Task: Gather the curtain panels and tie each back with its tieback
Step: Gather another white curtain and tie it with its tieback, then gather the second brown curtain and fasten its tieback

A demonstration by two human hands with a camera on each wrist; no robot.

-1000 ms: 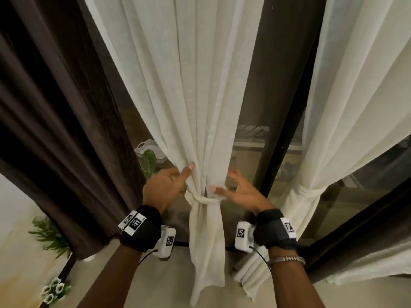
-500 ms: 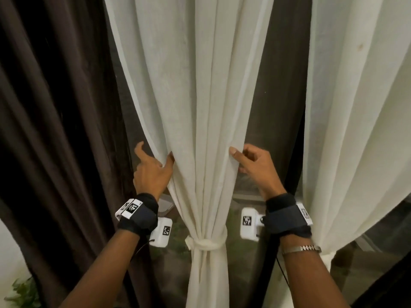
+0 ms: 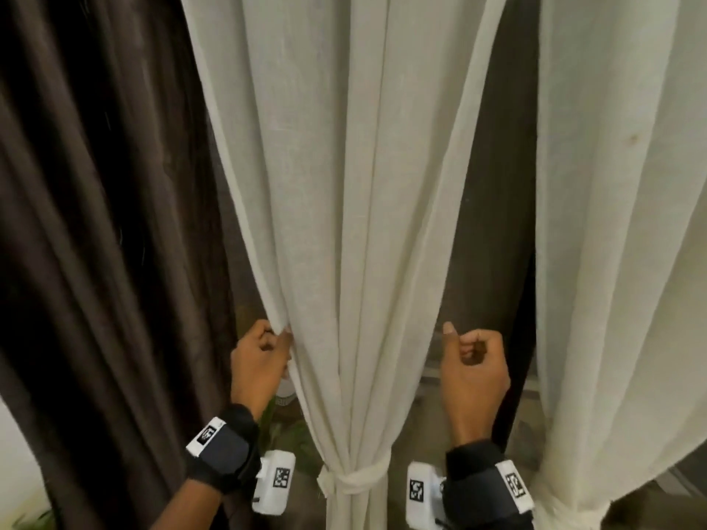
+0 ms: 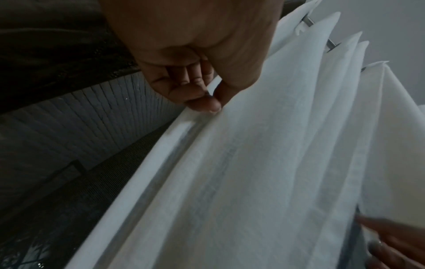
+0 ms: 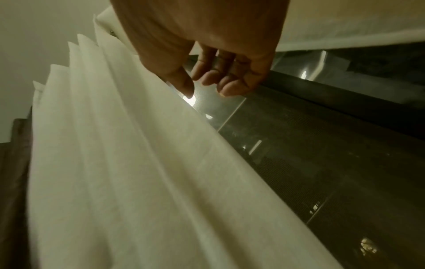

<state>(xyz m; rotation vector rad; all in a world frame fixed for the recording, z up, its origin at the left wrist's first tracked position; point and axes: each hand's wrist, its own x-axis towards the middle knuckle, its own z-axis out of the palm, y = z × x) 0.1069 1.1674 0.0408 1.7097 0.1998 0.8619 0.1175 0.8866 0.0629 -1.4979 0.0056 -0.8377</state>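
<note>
1. The white curtain panel [image 3: 359,223] hangs at centre, cinched at 6 o'clock by its tieback [image 3: 357,479].
2. The left hand [image 3: 260,367] pinches the panel's left edge at 9 o'clock between thumb and fingers.
3. The right hand [image 3: 472,371], at 3 o'clock, has loosely curled fingers holding nothing, the thumb just beside the right edge.
4. A dark brown curtain [image 3: 95,242] hangs at far left, and a second white panel [image 3: 619,223] at right.

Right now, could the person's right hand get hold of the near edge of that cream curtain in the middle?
Probably yes. The right hand hangs just beside the right edge of the middle cream curtain, its fingers curled and holding nothing. Only open air lies between thumb and fabric, and the window glass sits behind.
</note>
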